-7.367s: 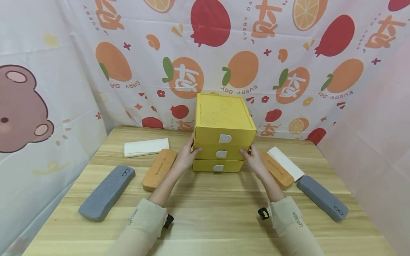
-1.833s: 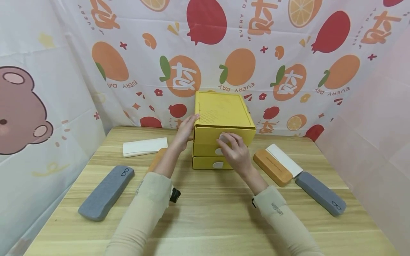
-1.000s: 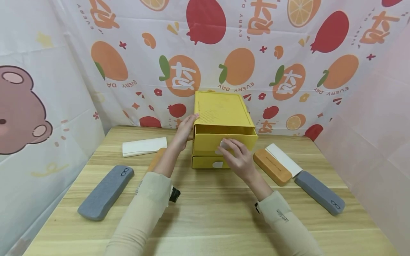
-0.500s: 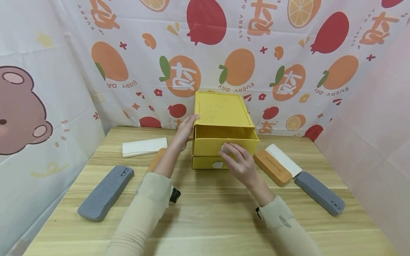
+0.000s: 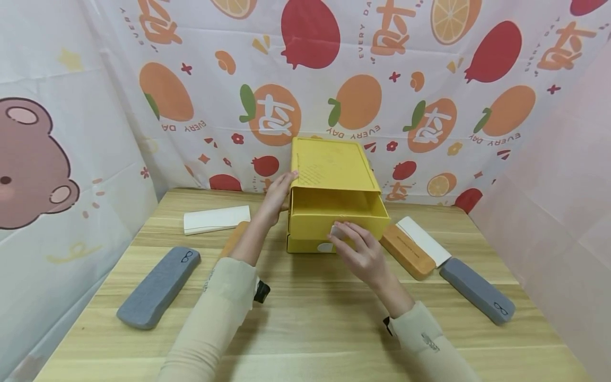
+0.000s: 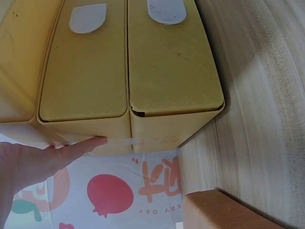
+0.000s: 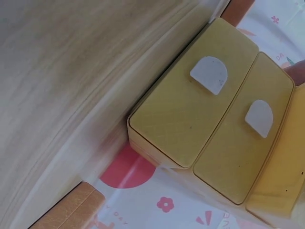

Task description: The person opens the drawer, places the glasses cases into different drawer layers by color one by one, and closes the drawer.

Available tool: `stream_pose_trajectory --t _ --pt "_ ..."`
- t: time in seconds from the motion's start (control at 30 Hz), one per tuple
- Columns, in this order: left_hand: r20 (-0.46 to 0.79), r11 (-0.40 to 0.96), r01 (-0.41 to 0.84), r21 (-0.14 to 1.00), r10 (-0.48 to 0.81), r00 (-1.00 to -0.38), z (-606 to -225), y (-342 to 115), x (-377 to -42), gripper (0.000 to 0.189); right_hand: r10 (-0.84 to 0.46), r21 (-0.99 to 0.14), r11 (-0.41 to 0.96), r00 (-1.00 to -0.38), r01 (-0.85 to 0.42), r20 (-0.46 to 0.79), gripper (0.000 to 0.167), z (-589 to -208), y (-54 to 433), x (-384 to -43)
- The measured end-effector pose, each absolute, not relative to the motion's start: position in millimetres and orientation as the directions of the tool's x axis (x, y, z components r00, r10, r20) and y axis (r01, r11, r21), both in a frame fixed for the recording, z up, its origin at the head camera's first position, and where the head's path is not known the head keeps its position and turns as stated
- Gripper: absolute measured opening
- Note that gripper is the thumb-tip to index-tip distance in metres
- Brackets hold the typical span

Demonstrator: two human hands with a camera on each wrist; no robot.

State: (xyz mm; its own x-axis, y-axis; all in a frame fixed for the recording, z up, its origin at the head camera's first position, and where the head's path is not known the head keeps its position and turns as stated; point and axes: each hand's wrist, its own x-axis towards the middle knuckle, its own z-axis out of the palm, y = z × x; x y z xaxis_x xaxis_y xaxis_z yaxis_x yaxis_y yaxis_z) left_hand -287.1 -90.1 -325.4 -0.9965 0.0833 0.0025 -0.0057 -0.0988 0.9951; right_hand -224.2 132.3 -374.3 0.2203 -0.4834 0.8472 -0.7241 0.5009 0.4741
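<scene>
A yellow three-drawer box (image 5: 331, 159) stands at the back of the wooden table. Its top drawer (image 5: 312, 227) is pulled out partway, and the inside that shows is bare. My right hand (image 5: 365, 261) pinches the white pull tab (image 5: 337, 232) on that drawer's front. Against the box's left side rests my left hand (image 5: 275, 200), one fingertip at the top edge; the left wrist view shows its extended fingers (image 6: 78, 149) along the side wall. Both lower drawers (image 7: 240, 148) are closed, each with a white tab. The right hand is out of frame in the right wrist view.
Left of the box lie a white case (image 5: 217, 219), an orange case (image 5: 233, 239) partly behind my left arm, and a grey glasses case (image 5: 157, 289). On the right are another orange case (image 5: 408, 252), white case (image 5: 425, 241) and grey case (image 5: 477, 291). A printed curtain hangs behind.
From both hands at the box's sides, my right hand moved to the top drawer's tab and pulled it toward me, opening the drawer steadily. My left hand shifted higher on the left side.
</scene>
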Motion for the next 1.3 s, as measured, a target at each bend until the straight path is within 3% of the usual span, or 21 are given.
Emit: stream_pose_trajectory --t 1.3 --pt "-0.001 -0.111 -0.011 0.994 0.088 -0.996 -327 -90 -289 0.068 -0.441 0.484 0.473 0.278 -0.736 0.853 0.01 -365 132 -193"
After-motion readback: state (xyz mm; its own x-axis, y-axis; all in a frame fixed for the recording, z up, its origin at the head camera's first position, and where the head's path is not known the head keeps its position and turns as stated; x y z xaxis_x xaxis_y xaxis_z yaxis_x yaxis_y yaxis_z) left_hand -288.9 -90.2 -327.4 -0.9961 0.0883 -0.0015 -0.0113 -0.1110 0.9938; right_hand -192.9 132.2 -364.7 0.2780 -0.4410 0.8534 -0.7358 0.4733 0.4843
